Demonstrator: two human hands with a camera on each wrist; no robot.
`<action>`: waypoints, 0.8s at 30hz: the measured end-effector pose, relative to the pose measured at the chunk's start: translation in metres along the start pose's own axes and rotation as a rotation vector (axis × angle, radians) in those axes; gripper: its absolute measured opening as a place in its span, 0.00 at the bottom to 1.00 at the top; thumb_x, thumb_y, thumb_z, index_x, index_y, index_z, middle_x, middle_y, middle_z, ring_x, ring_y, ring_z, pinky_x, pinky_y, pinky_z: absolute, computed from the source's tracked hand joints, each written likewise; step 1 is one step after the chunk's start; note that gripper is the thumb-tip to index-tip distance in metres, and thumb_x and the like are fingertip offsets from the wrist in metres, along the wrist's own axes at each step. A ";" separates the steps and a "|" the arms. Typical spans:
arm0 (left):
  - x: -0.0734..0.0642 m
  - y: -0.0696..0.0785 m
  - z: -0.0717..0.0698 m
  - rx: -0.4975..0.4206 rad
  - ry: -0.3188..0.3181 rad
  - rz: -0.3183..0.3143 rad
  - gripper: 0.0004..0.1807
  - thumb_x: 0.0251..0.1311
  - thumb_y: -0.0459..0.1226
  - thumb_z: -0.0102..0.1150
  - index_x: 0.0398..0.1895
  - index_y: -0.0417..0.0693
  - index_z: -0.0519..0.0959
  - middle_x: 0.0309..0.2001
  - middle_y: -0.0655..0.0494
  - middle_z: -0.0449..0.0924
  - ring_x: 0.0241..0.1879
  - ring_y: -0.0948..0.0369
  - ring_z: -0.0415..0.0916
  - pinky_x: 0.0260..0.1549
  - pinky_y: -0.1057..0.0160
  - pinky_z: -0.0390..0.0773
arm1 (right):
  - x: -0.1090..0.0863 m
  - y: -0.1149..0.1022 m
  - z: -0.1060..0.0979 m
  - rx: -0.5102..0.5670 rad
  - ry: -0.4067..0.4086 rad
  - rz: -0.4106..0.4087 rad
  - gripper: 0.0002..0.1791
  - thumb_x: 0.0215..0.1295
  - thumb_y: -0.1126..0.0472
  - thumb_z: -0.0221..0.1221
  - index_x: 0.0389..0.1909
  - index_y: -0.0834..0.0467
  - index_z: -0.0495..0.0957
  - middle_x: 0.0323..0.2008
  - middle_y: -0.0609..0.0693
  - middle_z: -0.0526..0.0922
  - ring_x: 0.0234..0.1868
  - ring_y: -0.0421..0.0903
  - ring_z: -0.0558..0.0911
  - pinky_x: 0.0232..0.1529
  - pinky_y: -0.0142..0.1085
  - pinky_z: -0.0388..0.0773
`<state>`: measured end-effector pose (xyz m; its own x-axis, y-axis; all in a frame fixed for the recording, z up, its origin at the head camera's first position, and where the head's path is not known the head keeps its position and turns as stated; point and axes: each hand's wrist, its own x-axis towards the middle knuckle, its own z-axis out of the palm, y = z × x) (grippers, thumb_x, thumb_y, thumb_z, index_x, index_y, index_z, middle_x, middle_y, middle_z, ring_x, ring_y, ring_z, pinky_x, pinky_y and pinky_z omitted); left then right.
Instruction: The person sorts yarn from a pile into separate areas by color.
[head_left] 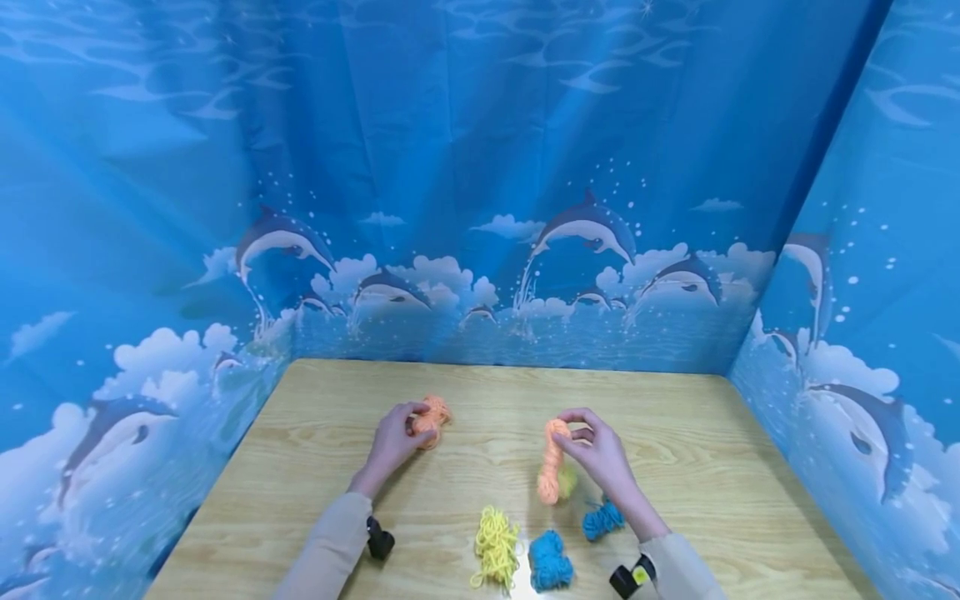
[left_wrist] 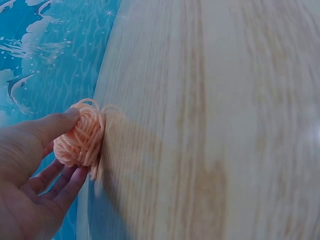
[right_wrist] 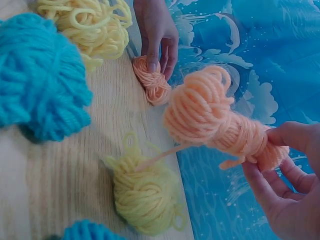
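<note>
At the table's left middle, my left hand (head_left: 395, 435) grips a peach yarn bundle (head_left: 432, 421) between thumb and fingers. The left wrist view shows that bundle (left_wrist: 82, 135) down on the wood, loops sticking up at its far side. My right hand (head_left: 600, 450) pinches a second, longer peach yarn bundle (head_left: 552, 462) by its end, raised above the table. In the right wrist view this bundle (right_wrist: 220, 117) is tied round its middle, with a loose strand hanging off. Beneath it lies a small yellow yarn bundle (right_wrist: 145, 192), mostly hidden in the head view.
Near the front lie a loose yellow yarn bundle (head_left: 495, 550), a blue yarn bundle (head_left: 550, 562) and a smaller blue one (head_left: 602, 521) close to my right forearm. The wooden table (head_left: 337, 392) meets a dolphin-print curtain (head_left: 465, 208) at its back and sides.
</note>
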<state>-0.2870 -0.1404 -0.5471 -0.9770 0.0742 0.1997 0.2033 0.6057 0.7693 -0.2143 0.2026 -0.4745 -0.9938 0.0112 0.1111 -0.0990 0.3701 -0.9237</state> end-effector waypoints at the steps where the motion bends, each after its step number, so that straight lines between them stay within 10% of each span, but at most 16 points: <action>1: 0.000 0.000 0.000 -0.001 0.000 0.001 0.24 0.58 0.35 0.74 0.57 0.41 0.80 0.54 0.46 0.80 0.46 0.53 0.79 0.42 0.56 0.83 | 0.001 -0.001 0.001 0.007 -0.004 0.000 0.19 0.66 0.58 0.68 0.55 0.59 0.79 0.56 0.56 0.80 0.48 0.48 0.84 0.43 0.31 0.82; 24: -0.002 0.001 -0.001 -0.029 0.003 0.008 0.23 0.58 0.34 0.73 0.57 0.41 0.80 0.54 0.46 0.80 0.45 0.54 0.79 0.40 0.59 0.81 | 0.029 -0.013 0.020 0.013 -0.008 -0.031 0.18 0.66 0.62 0.68 0.54 0.61 0.79 0.55 0.59 0.81 0.47 0.51 0.84 0.41 0.34 0.83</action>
<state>-0.2849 -0.1409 -0.5464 -0.9751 0.0768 0.2079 0.2131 0.5820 0.7848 -0.2432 0.1792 -0.4668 -0.9906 -0.0077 0.1368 -0.1305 0.3578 -0.9246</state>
